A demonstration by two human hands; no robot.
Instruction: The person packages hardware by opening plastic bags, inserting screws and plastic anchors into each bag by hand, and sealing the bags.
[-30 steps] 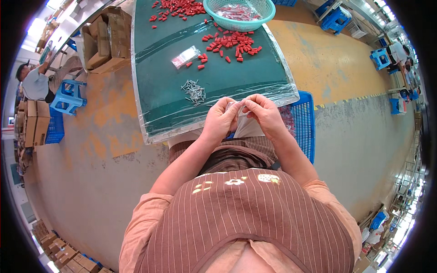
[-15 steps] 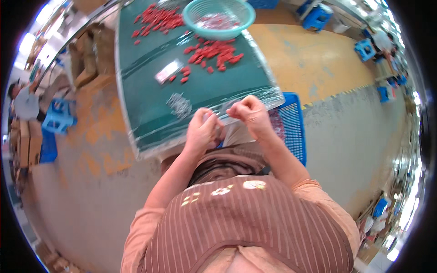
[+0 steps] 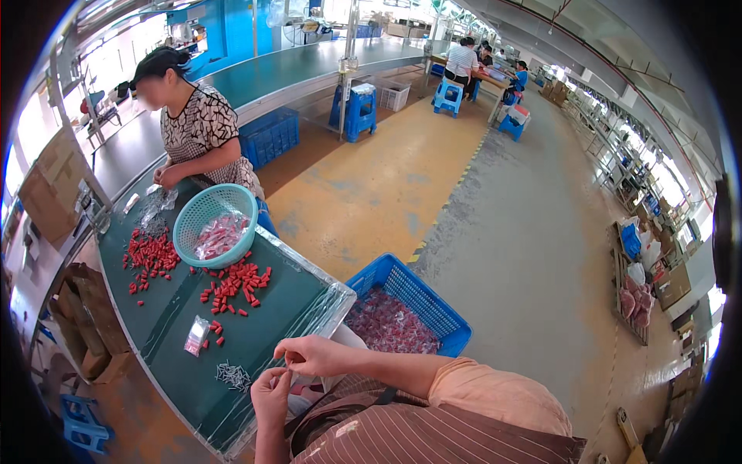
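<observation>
Tabletop (image 3: 270, 329): finished in dark green, edged in silver. Small pieces (image 3: 232, 284): coloured red throughout. Screws (image 3: 233, 377): toned silver-grey. Round basket (image 3: 185, 232): coloured pale turquoise. Crate (image 3: 419, 296): coloured blue; packets (image 3: 390, 325) inside tinted red and clear. Apron (image 3: 433, 437): coloured brown, pinstriped in white. Sleeve (image 3: 498, 394): coloured plain peach. Co-worker's top (image 3: 202, 120): patterned in black and cream. Floor (image 3: 371, 185): painted ochre, patched with grey-blue; border strip (image 3: 418, 250): striped in yellow and black. Stool (image 3: 359, 114): coloured blue.

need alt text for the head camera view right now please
The person's left hand and right hand are close together at the edge of a green table, near thin metal pieces. Farther up are loose red pieces, a turquoise basket of clear bags and a co-worker; a blue crate sits to the right.
</observation>
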